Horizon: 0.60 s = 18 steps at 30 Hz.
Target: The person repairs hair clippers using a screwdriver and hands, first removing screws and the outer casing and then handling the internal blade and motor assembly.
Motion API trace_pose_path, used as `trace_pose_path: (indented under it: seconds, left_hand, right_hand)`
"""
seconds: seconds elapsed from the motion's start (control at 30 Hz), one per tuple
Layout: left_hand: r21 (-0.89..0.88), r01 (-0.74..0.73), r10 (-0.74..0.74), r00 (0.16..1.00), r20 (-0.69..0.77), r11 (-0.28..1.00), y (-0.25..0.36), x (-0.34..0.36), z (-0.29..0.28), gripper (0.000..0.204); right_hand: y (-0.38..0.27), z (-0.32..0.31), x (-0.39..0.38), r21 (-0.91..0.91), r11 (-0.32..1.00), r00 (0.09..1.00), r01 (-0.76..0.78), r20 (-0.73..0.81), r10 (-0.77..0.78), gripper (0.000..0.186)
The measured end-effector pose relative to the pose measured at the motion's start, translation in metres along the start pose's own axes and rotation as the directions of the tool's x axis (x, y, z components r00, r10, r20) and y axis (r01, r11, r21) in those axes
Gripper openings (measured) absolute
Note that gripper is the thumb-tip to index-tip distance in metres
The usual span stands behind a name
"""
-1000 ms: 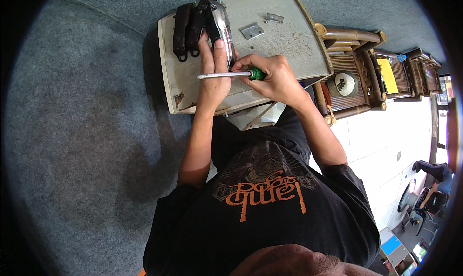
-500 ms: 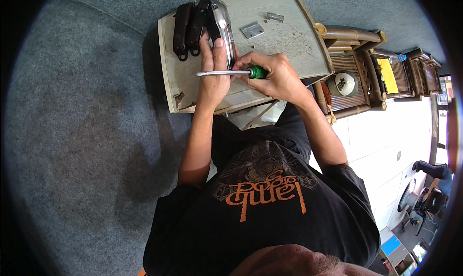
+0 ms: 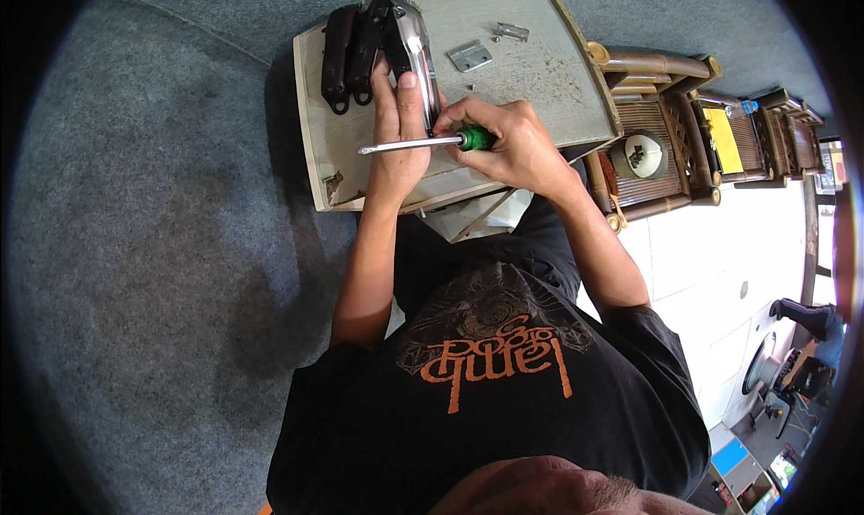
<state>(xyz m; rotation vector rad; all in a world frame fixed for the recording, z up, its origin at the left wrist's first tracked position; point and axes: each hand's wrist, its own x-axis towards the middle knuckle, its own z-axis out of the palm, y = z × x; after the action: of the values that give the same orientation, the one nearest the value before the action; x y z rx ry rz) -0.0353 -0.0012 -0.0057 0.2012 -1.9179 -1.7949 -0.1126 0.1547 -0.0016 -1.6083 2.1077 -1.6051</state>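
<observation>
My left hand point(image 3: 407, 130) holds the long black-and-silver hair clipper point(image 3: 412, 45) toward twelve o'clock; my right hand point(image 3: 510, 144), gripping the green-handled steel screwdriver point(image 3: 477, 138), works at the clipper's six-o'clock end, pinch hidden. Apparent step: fingertip work, calling for steady support.

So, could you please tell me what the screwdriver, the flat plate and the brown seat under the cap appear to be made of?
Screwdriver: bright metal shaft, judging by its sheen; glossy green handle, probably plastic.
Flat plate: smooth silvery metal, by its glint.
Brown seat: likely varnished bamboo, given its shiny round poles.
</observation>
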Motion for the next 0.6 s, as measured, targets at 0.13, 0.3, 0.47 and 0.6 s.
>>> trace_pose_path:
  seconds: [0.13, 0.3, 0.47, 0.6]
  left_hand:
    - [0.040, -0.006, 0.006, 1.000, 0.003, 0.999, 0.0058, 0.0001, 0.0013, 0.051]
    - [0.058, -0.017, 0.017, 1.000, 0.000, 0.998, 0.0073, -0.0006, 0.0024, 0.051]
    - [0.017, 0.022, -0.023, 1.000, 0.016, 1.000, 0.0053, -0.0003, -0.0001, 0.052]
    - [0.085, -0.027, 0.028, 0.999, -0.018, 0.996, 0.0028, -0.0004, 0.0015, 0.054]
  right_hand:
    - [-0.0002, 0.0007, -0.0005, -0.034, 0.999, 1.000, 0.003, -0.011, -0.003, 0.029]
    - [0.0018, 0.0011, -0.0002, -0.034, 0.999, 1.000, 0.018, -0.008, -0.018, 0.028]
    - [0.0002, -0.0007, 0.0017, -0.010, 1.000, 1.000, -0.007, 0.011, 0.007, 0.027]
    - [0.0023, 0.0011, -0.0003, -0.065, 0.997, 0.999, 0.042, 0.000, -0.042, 0.027]
